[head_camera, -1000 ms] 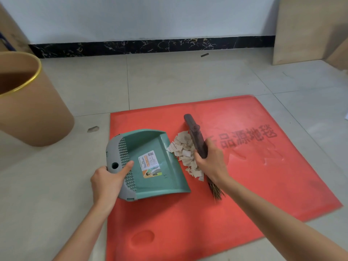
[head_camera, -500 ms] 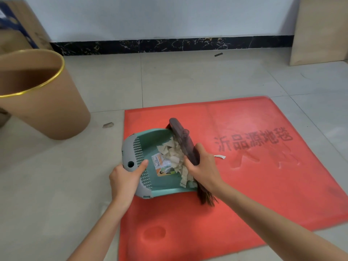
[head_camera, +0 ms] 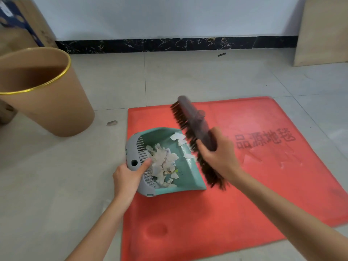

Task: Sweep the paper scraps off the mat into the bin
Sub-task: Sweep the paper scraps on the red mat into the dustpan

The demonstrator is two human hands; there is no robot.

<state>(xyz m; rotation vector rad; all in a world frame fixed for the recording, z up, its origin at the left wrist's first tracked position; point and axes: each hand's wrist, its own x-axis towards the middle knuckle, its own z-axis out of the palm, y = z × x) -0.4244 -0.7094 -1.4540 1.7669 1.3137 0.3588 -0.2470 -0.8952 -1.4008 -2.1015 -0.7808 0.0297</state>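
Grip left: left hand (head_camera: 130,178) curled round the grey back rim of the dustpan (head_camera: 186,174), thumb lying along the comb teeth.
Grip right: right hand (head_camera: 216,157) clamped on the brush (head_camera: 195,123) back; dark bristles face the pan mouth, motion-blurred.
Scraps: torn off-white paper scraps (head_camera: 162,164) heaped inside the pan against the comb, a few loose near the lip by the bristles.
Dustpan: teal plastic, grey rear with a row of teeth and a round hole; sticker inside mostly covered, unreadable.
Mat: mat (head_camera: 244,194) red, smooth, dented; dark print reads "品源地毯", start hidden by the hand; pan sits at its left edge.
Bin: bin (head_camera: 49,102) tan, round, tapered, gold rim, on the floor left of the mat, well apart from the pan.
Floor: floor (head_camera: 56,185) pale glossy tiles; one stray bit (head_camera: 112,123) between bin and mat.
Wall: black marbled skirting (head_camera: 169,44).
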